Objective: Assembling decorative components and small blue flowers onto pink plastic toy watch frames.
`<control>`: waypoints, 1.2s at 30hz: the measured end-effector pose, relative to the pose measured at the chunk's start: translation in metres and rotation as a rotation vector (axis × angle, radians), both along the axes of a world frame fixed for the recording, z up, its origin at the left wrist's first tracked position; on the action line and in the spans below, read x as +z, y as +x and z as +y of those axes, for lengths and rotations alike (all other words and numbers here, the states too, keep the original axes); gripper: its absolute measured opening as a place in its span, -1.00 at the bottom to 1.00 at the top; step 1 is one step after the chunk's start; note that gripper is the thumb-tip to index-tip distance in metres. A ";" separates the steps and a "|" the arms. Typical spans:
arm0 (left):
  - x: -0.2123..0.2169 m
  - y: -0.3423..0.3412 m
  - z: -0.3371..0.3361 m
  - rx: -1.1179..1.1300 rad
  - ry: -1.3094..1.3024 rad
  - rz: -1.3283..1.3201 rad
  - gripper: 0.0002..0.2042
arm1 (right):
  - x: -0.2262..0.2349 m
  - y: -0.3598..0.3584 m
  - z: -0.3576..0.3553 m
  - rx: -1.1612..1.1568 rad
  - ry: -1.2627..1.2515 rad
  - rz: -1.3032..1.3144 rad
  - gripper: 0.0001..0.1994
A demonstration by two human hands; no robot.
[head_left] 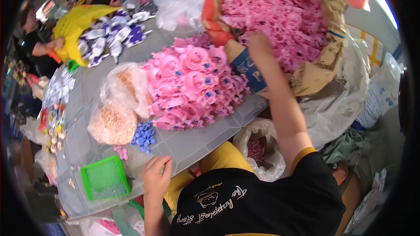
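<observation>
My right hand point(259, 43) reaches over the near left side of a big paper sack point(326, 72) filled with pink plastic pieces point(275, 13). Motion blurs its fingers, so whether it grips a piece is unclear. My left hand point(157, 175) is at the table's near edge, fingers curled in and nothing visible in them. Beyond it lie a small heap of blue plastic parts point(143, 137) and a few small pink bits point(120, 152). A large pile of pink ring-shaped plastic pieces point(192, 83), several bearing blue parts, covers the middle of the grey table point(175, 142).
A green tray point(89, 183) stands left of my left hand. Clear bags of peach-coloured small parts point(114, 124) lie beside the pink pile. Farther off, a yellow sack point(72, 28) spills white and purple pieces point(116, 39). Two people are across the table. An open plastic bag point(273, 170) stands below the edge.
</observation>
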State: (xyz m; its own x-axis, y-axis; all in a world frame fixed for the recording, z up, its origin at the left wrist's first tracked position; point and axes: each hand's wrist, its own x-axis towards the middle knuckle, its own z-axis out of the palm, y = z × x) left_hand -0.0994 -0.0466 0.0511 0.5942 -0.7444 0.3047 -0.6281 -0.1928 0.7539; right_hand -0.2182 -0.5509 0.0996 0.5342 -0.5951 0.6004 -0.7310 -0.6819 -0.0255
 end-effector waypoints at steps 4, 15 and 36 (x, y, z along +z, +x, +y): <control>-0.001 -0.001 -0.010 -0.088 0.011 -0.067 -0.90 | -0.019 -0.019 -0.060 -0.216 0.233 0.021 -0.69; -0.011 -0.003 0.011 -0.041 0.062 -0.016 -0.89 | 0.052 -0.001 0.094 0.792 0.798 -1.244 -0.73; -0.019 0.000 -0.006 0.250 -0.090 -0.230 -0.59 | -0.100 0.065 0.352 1.002 2.033 -0.567 -0.48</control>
